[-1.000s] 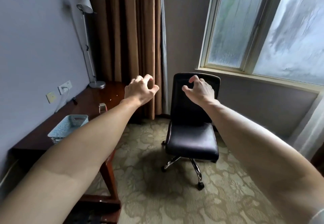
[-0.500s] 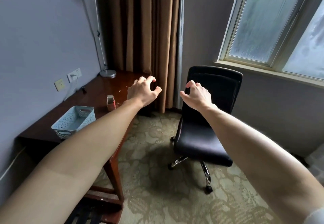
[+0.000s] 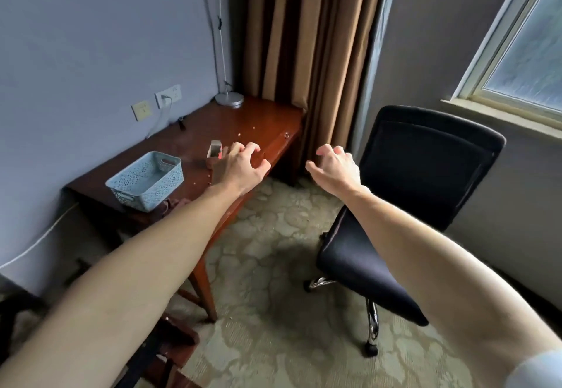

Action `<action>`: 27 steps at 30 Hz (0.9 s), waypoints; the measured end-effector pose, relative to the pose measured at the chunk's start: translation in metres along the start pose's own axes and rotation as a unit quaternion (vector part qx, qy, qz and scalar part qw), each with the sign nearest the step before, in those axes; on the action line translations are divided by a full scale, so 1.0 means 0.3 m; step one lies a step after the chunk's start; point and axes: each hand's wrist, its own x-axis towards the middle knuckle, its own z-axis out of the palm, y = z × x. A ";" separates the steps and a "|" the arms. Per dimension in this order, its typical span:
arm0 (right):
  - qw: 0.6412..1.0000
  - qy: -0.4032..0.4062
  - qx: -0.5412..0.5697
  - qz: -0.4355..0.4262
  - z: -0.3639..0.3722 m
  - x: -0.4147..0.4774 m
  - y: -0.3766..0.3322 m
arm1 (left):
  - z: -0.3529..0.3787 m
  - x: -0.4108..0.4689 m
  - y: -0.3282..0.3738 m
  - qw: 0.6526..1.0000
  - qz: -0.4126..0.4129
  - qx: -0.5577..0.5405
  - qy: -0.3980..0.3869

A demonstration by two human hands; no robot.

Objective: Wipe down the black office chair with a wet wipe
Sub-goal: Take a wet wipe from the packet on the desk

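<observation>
Stands facing a room corner with both arms stretched forward; carries no wipe in either hand. Holds the left hand (image 3: 238,168) over the near edge of the desk (image 3: 264,123), at about 10 o'clock of centre, fingers spread and half-bent, clamped on nothing; probably hovers there for the small box (image 3: 215,147) just beyond the fingertips at 11 o'clock, perhaps the wipe pack, though too small to tell. Holds the right hand (image 3: 337,170) level with it at 1 o'clock, likewise clawed apart and empty; touches nothing.

Finds the chair (image 3: 425,162) at 3 o'clock of the right hand, upright on its castors, backrest toward the window (image 3: 523,53), seat pointing to 8 o'clock and so open to a wipe from here; shows carpet (image 3: 267,266) between chair and desk.

Notes also a blue basket (image 3: 146,179) on the desk at 9 o'clock of the left hand, a lamp base (image 3: 229,99) at the far corner at 12, a curtain (image 3: 304,38) behind.

Judges the task barely begun; cannot wipe before fetching a wipe. Calls next for a pinch on the box by the left hand, then a turn to 3 o'clock for the backrest top. Risks toppling so light a box with so wide a claw; better to narrow the fingers first.
</observation>
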 end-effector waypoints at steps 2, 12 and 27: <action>1.000 -0.016 -0.002 -0.014 0.049 0.036 -0.011 | 0.014 0.012 -0.036 1.000 -0.017 0.006 0.006; 0.993 -0.085 -0.004 -0.085 0.374 0.233 -0.192 | 0.075 0.092 -0.364 0.994 -0.098 0.037 0.023; 0.968 -0.190 -0.052 -0.153 0.898 0.436 -0.555 | 0.172 0.132 -1.005 0.981 -0.181 0.063 -0.014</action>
